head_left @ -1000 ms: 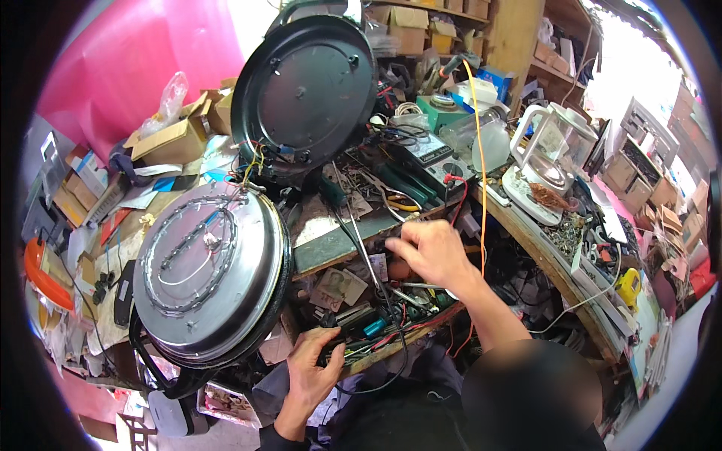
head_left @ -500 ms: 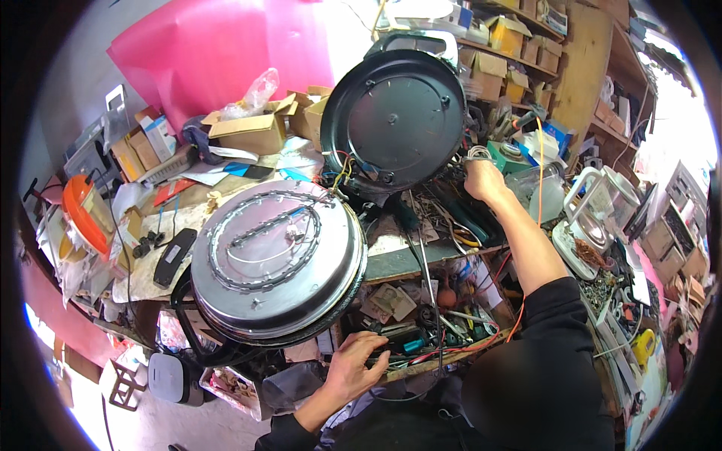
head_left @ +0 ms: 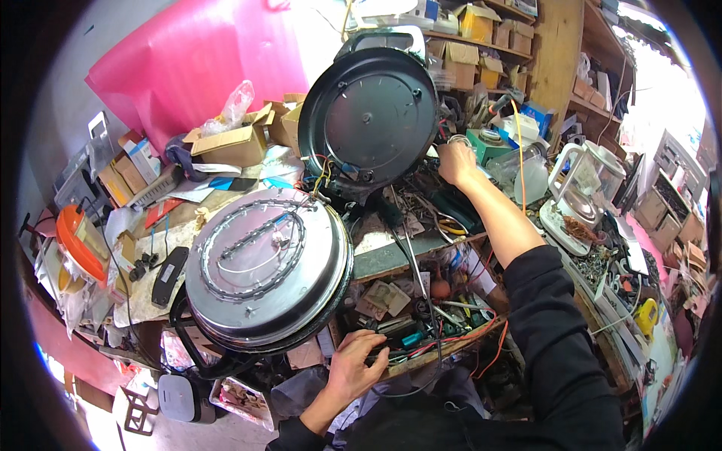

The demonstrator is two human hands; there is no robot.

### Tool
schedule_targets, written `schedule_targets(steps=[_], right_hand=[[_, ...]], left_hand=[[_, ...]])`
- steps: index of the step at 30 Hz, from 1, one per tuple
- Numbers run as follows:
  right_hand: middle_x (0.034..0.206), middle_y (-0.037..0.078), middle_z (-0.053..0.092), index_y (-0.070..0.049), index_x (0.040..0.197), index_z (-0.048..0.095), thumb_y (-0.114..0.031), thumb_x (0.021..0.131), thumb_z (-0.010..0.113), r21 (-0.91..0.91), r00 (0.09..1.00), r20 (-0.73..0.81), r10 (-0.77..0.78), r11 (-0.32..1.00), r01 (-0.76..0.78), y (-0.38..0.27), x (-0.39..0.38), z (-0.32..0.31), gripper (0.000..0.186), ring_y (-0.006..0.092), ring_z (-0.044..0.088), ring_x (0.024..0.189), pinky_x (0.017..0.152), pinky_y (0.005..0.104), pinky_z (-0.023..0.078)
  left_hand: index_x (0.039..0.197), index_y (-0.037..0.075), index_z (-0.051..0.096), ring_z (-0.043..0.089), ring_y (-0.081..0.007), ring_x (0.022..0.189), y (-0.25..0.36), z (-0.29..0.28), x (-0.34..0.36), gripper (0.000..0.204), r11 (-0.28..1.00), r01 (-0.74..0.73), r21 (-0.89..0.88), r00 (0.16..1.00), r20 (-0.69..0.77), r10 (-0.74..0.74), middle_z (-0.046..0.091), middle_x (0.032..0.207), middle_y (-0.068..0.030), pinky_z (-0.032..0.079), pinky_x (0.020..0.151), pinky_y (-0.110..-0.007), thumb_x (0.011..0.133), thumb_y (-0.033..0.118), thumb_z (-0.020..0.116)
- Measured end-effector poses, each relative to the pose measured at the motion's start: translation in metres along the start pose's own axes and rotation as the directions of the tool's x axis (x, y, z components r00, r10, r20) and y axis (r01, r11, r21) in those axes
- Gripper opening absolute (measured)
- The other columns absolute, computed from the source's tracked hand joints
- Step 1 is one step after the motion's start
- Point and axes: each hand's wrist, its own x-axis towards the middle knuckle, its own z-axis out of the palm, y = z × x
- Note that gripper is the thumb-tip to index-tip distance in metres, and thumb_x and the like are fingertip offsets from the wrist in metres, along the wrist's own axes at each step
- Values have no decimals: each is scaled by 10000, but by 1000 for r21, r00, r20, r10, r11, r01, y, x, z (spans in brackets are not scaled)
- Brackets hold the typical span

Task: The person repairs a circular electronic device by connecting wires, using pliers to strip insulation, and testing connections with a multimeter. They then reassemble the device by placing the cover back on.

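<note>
Hands spread across a cluttered repair worktop (head_left: 391, 259)

The left hand (head_left: 353, 368) is laid on the open drawer (head_left: 421, 331) of small parts at the near edge, its fingers (head_left: 370, 344) loosely curled over wires; whether anything is pinched cannot be told. The right hand (head_left: 456, 162) is stretched far back, fingers bent down into the tool clutter beside the upright black lid (head_left: 368, 113). The silver round cooker base (head_left: 263, 274) is tilted, its flat face turned up-left.
</note>
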Motion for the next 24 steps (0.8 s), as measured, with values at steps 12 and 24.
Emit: schedule_targets(steps=[12, 24], right_hand=[[1018, 242, 709, -24, 1034, 698, -57, 793, 646, 12, 999, -46, 20, 1000, -19, 8, 9, -16, 249, 419, 691, 997, 840, 488, 563], [934, 186, 735, -22, 902, 758, -242, 729, 704, -453, 928, 373, 19, 876, 164, 32, -59, -168, 285, 306, 725, 901, 782, 391, 568]], left_hand=[[1032, -10, 704, 659, -312, 1036, 0, 1, 0, 221, 999, 39, -6, 999, -11, -39, 711, 1029, -167, 516, 907, -384, 835, 88, 727], [1087, 30, 701, 687, -304, 941, 45, -44, -12, 294, 990, -114, -81, 993, 17, 116, 719, 993, -137, 562, 821, -378, 796, 31, 742]])
